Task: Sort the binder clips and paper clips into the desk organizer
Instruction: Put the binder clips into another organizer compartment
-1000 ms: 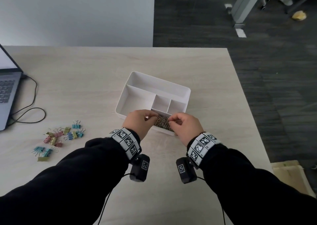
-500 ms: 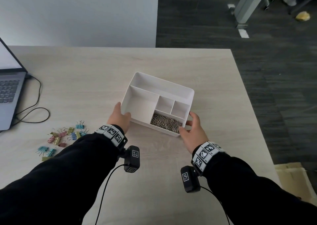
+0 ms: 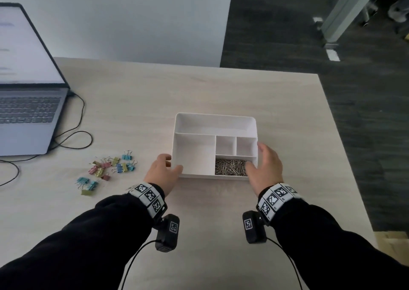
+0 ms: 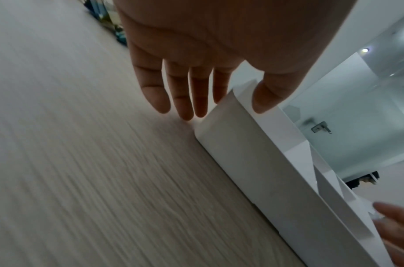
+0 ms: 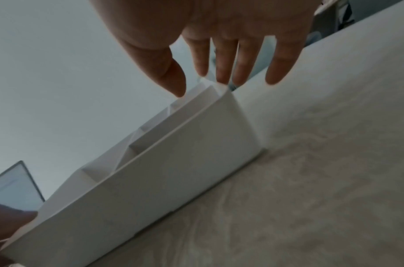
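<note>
The white desk organizer (image 3: pixel 214 121) stands square on the table, with silver paper clips (image 3: pixel 231 168) filling its front right compartment; its other compartments show nothing inside. A pile of coloured binder clips (image 3: pixel 106 170) lies on the table to its left. My left hand (image 3: pixel 164 170) is at the front left corner, its fingers (image 4: pixel 185 101) straight along the side wall (image 4: pixel 253 153) and its thumb (image 4: pixel 267 95) over the rim. My right hand (image 3: pixel 264 168) is at the front right corner, with straight fingers (image 5: pixel 226 59) beside the wall (image 5: pixel 162 171). Neither hand holds anything.
An open laptop (image 3: pixel 28 112) sits at the far left, and its black cable (image 3: pixel 73 139) loops toward the binder clips. The table's right edge (image 3: pixel 354 157) runs not far beyond my right hand, with dark floor past it.
Both hands left the paper clip compartment and moved out to the organizer's front corners. The organizer has turned from skewed to square with the table edge.
</note>
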A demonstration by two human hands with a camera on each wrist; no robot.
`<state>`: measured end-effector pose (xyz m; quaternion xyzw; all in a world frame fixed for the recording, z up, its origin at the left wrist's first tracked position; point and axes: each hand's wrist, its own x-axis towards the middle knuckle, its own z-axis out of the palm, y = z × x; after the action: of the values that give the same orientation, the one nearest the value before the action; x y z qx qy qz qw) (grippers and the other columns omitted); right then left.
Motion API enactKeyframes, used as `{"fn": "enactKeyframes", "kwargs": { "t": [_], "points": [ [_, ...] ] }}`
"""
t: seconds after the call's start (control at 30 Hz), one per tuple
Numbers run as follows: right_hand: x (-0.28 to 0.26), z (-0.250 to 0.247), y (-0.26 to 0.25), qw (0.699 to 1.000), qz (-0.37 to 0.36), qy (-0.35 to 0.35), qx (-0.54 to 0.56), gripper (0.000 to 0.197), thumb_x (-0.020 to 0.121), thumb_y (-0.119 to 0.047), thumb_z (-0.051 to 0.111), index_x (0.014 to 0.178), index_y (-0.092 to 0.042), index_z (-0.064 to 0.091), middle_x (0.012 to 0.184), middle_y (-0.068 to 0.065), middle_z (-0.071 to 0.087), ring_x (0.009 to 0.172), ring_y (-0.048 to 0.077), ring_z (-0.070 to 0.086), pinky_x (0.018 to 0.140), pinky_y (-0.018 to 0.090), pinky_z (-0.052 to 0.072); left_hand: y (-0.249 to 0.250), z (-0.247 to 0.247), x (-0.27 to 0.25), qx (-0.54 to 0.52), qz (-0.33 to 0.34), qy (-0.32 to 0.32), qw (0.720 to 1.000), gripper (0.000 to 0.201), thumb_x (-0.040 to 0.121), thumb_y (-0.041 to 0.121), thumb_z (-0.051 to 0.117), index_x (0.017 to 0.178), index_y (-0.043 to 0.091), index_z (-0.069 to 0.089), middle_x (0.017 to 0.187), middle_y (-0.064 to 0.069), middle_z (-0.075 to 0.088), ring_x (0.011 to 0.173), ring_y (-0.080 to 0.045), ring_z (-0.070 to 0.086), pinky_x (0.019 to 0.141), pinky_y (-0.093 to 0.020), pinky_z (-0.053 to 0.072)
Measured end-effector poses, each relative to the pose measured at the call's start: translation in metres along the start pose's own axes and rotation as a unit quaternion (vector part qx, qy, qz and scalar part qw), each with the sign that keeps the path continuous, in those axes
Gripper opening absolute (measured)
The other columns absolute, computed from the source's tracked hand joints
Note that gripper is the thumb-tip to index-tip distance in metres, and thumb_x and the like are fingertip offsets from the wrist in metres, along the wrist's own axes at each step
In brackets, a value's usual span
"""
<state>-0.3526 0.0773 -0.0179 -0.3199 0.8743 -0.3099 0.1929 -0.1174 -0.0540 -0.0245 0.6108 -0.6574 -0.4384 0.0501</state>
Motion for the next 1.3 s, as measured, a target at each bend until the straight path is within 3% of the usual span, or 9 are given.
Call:
{"fn": "enactKeyframes", "kwargs": {
  "t": [0.13, 0.27, 0.4, 0.5, 0.57, 0.63, 0.83, 1.0, 1.3],
  "points": [
    [-0.008, 0.009, -0.039, 0.990, -0.130, 0.044, -0.042, 0.046, 0.075, -0.016, 0.065, 0.120, -0.025, 0.059, 0.126, 0.002, 0.051, 0.114, 0.026, 0.049, 0.094, 0.044, 0.045, -0.018, -0.033, -0.001, 0.016, 0.081, 0.041, 0.996, 0.035, 0.088, 0.038, 0.059, 0.121, 0.024, 0.055, 0.115, 0.007, 0.055, 0.103, -0.013, 0.056, 0.090, -0.034, 0.048],
    [-0.026, 0.036, -0.092, 0.965, -0.235, -0.112, 0.019, 0.025, 0.085, -0.017, 0.060, 0.109, -0.025, 0.064, 0.110, -0.009, 0.051, 0.083, 0.008, 0.054, 0.080, 0.028, 0.051, -0.044, -0.075, 0.002, 0.084, 0.134, 0.122, 0.980, 0.025, 0.081, 0.030, 0.064, 0.105, 0.028, 0.063, 0.117, 0.007, 0.053, 0.112, -0.018, 0.049, 0.099, -0.037, 0.041],
    [-0.050, 0.079, -0.139, 0.921, -0.311, -0.235, -0.024, 0.016, 0.087, -0.027, 0.058, 0.101, -0.029, 0.065, 0.092, -0.017, 0.055, 0.068, -0.002, 0.049, 0.071, 0.019, 0.041, -0.077, -0.117, 0.004, 0.171, 0.045, 0.162, 0.971, 0.047, 0.072, 0.042, 0.068, 0.117, 0.035, 0.057, 0.134, 0.006, 0.042, 0.123, -0.025, 0.038, 0.096, -0.041, 0.044],
    [-0.061, 0.115, -0.162, 0.896, -0.296, -0.323, -0.075, 0.030, 0.085, -0.037, 0.059, 0.115, -0.033, 0.059, 0.109, -0.014, 0.054, 0.068, -0.009, 0.045, 0.078, 0.022, 0.042, -0.108, -0.145, 0.007, 0.190, -0.032, 0.133, 0.972, 0.070, 0.066, 0.051, 0.072, 0.129, 0.040, 0.044, 0.147, 0.004, 0.026, 0.134, -0.028, 0.024, 0.094, -0.048, 0.048],
    [-0.062, 0.136, -0.176, 0.886, -0.265, -0.363, -0.114, 0.045, 0.084, -0.042, 0.060, 0.127, -0.035, 0.050, 0.125, -0.010, 0.046, 0.081, -0.002, 0.052, 0.088, 0.029, 0.046, -0.127, -0.158, 0.011, 0.183, -0.068, 0.102, 0.975, 0.083, 0.063, 0.057, 0.073, 0.135, 0.041, 0.035, 0.148, 0.001, 0.021, 0.136, -0.031, 0.022, 0.097, -0.051, 0.046],
    [-0.060, 0.154, -0.189, 0.881, -0.238, -0.378, -0.158, 0.060, 0.080, -0.044, 0.062, 0.135, -0.037, 0.039, 0.135, -0.006, 0.036, 0.099, 0.013, 0.057, 0.091, 0.032, 0.048, -0.139, -0.166, 0.015, 0.179, -0.089, 0.076, 0.977, 0.094, 0.061, 0.062, 0.074, 0.140, 0.041, 0.029, 0.147, -0.001, 0.022, 0.134, -0.032, 0.026, 0.099, -0.050, 0.044],
    [-0.038, 0.206, -0.210, 0.877, -0.210, -0.368, -0.224, 0.089, 0.068, -0.052, 0.068, 0.142, -0.043, 0.019, 0.142, -0.004, 0.017, 0.097, 0.022, 0.059, 0.086, 0.033, 0.052, -0.140, -0.162, 0.032, 0.177, -0.069, 0.036, 0.981, 0.103, 0.059, 0.054, 0.075, 0.144, 0.044, 0.018, 0.139, -0.004, 0.028, 0.123, -0.032, 0.036, 0.097, -0.045, 0.045],
    [-0.030, 0.236, -0.220, 0.853, -0.253, -0.381, -0.252, 0.078, 0.072, -0.048, 0.066, 0.138, -0.047, 0.024, 0.139, 0.003, 0.023, 0.109, 0.027, 0.056, 0.090, 0.036, 0.051, -0.136, -0.151, 0.044, 0.167, -0.019, 0.029, 0.985, 0.080, 0.069, 0.042, 0.068, 0.140, 0.043, 0.031, 0.129, -0.004, 0.038, 0.115, -0.030, 0.042, 0.096, -0.038, 0.042],
    [-0.046, 0.231, -0.207, 0.843, -0.307, -0.371, -0.241, 0.025, 0.081, -0.029, 0.060, 0.105, -0.024, 0.054, 0.110, 0.005, 0.040, 0.076, 0.032, 0.056, 0.067, 0.032, 0.047, -0.144, -0.141, 0.035, 0.109, 0.061, 0.018, 0.992, 0.033, 0.073, 0.020, 0.065, 0.105, 0.027, 0.064, 0.111, -0.002, 0.053, 0.101, -0.029, 0.055, 0.089, -0.031, 0.045]
  ]
}}
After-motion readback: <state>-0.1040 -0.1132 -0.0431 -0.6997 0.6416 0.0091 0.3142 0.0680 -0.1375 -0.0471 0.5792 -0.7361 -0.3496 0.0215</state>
